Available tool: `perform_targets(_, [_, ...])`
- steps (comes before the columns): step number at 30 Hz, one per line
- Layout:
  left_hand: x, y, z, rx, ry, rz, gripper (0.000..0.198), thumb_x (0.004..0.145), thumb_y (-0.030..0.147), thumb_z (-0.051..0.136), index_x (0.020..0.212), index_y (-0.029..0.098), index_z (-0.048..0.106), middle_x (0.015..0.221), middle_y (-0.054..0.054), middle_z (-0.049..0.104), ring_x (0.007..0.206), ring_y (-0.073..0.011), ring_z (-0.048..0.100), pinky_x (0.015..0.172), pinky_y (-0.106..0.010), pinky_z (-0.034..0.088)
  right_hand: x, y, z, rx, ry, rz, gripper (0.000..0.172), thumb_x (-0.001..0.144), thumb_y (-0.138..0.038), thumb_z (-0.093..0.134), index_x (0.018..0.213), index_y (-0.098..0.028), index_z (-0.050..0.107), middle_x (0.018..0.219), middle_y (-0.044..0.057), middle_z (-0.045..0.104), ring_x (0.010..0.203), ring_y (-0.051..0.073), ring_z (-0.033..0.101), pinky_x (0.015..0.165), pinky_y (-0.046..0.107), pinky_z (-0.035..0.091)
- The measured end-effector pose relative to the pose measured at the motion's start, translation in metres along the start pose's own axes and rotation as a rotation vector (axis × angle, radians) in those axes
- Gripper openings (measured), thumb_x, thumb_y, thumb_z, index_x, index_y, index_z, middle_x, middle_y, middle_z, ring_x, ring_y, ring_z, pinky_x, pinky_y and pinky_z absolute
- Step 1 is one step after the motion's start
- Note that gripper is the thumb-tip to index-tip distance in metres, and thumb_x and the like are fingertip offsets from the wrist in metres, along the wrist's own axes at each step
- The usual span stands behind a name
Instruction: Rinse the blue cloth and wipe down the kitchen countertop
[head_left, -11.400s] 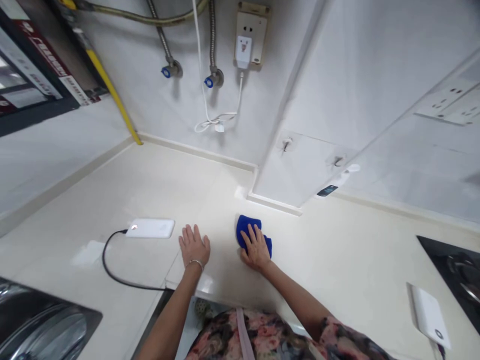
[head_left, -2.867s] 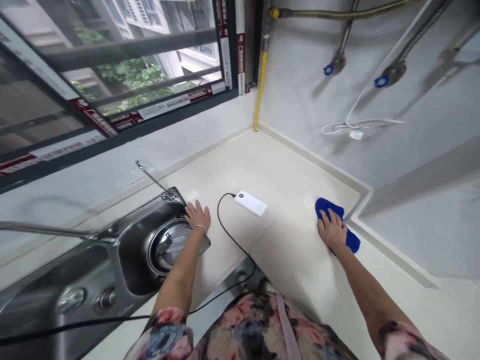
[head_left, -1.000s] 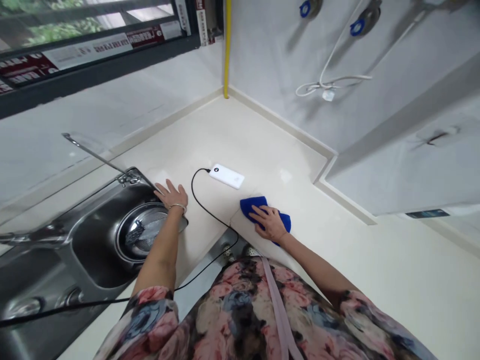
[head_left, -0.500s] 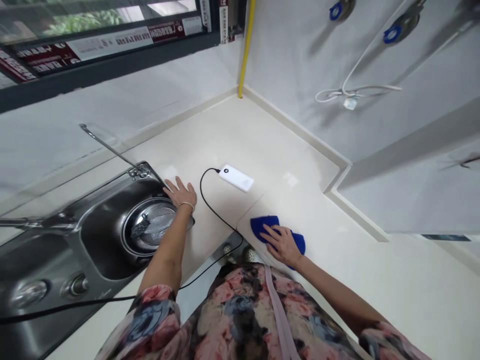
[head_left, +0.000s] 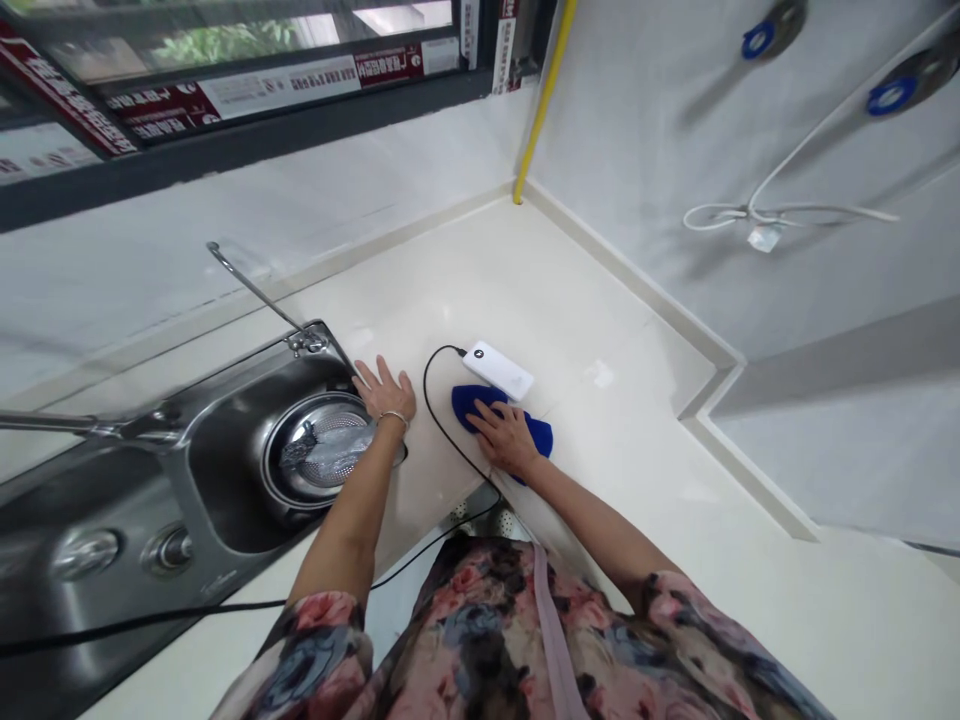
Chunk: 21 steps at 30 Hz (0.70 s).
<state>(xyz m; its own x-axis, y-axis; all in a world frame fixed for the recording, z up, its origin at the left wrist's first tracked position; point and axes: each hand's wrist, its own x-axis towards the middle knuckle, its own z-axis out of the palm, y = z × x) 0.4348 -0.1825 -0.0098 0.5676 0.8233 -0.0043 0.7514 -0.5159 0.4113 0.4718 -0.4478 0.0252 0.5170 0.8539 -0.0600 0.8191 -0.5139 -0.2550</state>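
Since half a second ago your right hand [head_left: 506, 437] has slid the blue cloth [head_left: 501, 420] leftward across the counter, up against the white power bank [head_left: 498, 369]

Your fingers lie spread and flat, pressing the cloth down rather than clenching it; the cloth is soft, crumpled and bunched, its far edge just beside or touching the smooth, rounded slab of the power bank, so the strip of counter beside the sink is now the part under the cloth. A thin black cable [head_left: 442, 420] curves from the power bank past the cloth's left edge. Your left hand [head_left: 388, 387] rests open, palm down, on the glossy cream countertop [head_left: 637, 400] at the rim of the brushed steel sink [head_left: 225, 470], next to a perforated metal strainer [head_left: 326, 455]
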Motion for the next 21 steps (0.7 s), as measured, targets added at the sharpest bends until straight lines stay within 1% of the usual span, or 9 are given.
perform_targets(3, [0.001,-0.001,0.0,0.007,0.002,0.005,0.069,0.102,0.047,0.037,0.163,0.016,0.027,0.173,-0.015,0.002,0.158,-0.0409,0.006,0.127,-0.059,0.017,0.026,-0.012,-0.002,0.003,-0.012,0.015,0.05,0.103,-0.033,0.041,0.152,-0.029,0.045,0.167,0.003,0.033,0.135,0.033,0.035,0.103,0.052,0.034])
perform_targets(6, [0.002,-0.001,-0.001,0.02,-0.002,0.003,0.069,0.102,0.047,0.037,0.163,0.016,0.027,0.173,-0.017,0.004,0.157,-0.0414,0.009,0.127,-0.058,0.019,0.045,-0.024,-0.003,0.007,-0.01,0.038,0.05,0.103,-0.033,0.038,0.153,-0.027,0.043,0.168,0.004,0.031,0.136,0.034,0.034,0.103,0.054,0.034])
perform_targets(8, [0.001,0.0,-0.003,0.019,-0.009,-0.005,0.069,0.102,0.047,0.037,0.163,0.017,0.027,0.173,-0.017,0.005,0.157,-0.0416,0.01,0.126,-0.059,0.021,0.051,-0.029,-0.003,0.007,-0.007,0.049,0.051,0.104,-0.033,0.037,0.154,-0.026,0.041,0.169,0.005,0.029,0.138,0.035,0.033,0.104,0.055,0.034])
perform_targets(10, [0.0,0.001,-0.004,0.008,-0.005,-0.008,0.069,0.102,0.047,0.037,0.163,0.018,0.026,0.173,-0.016,0.005,0.157,-0.0415,0.01,0.126,-0.059,0.022,0.051,-0.029,-0.003,0.005,-0.007,0.038,0.052,0.103,-0.031,0.038,0.154,-0.026,0.041,0.169,0.004,0.028,0.139,0.035,0.033,0.105,0.056,0.035])
perform_targets(12, [0.0,0.002,-0.005,-0.001,-0.005,-0.006,0.069,0.102,0.047,0.037,0.163,0.018,0.026,0.173,-0.016,0.004,0.157,-0.0416,0.01,0.126,-0.059,0.021,0.043,-0.025,-0.003,0.005,-0.016,-0.001,0.052,0.101,-0.028,0.04,0.153,-0.028,0.042,0.169,0.003,0.029,0.139,0.034,0.032,0.105,0.057,0.035])
perform_targets(15, [-0.001,0.003,-0.008,-0.005,-0.021,-0.007,0.069,0.102,0.047,0.038,0.163,0.017,0.027,0.173,-0.017,0.004,0.157,-0.0424,0.01,0.126,-0.059,0.021,0.019,-0.016,-0.003,0.008,-0.041,-0.062,0.053,0.099,-0.023,0.043,0.151,-0.031,0.046,0.167,0.0,0.032,0.14,0.033,0.033,0.105,0.056,0.036])
perform_targets(18, [-0.001,0.005,-0.01,-0.008,-0.021,-0.004,0.068,0.102,0.045,0.038,0.163,0.017,0.027,0.173,-0.017,0.005,0.157,-0.0425,0.01,0.126,-0.059,0.021,-0.017,-0.006,-0.001,0.02,-0.034,-0.068,0.051,0.098,-0.022,0.045,0.148,-0.033,0.05,0.166,-0.002,0.036,0.14,0.031,0.035,0.104,0.054,0.036])
perform_targets(21, [-0.001,0.006,-0.012,-0.017,-0.015,0.005,0.068,0.102,0.045,0.038,0.163,0.016,0.028,0.173,-0.018,0.005,0.157,-0.0416,0.01,0.126,-0.059,0.02,-0.058,0.0,0.005,0.036,0.006,-0.063,0.046,0.1,-0.026,0.048,0.146,-0.033,0.053,0.163,0.0,0.041,0.138,0.029,0.038,0.104,0.051,0.035])
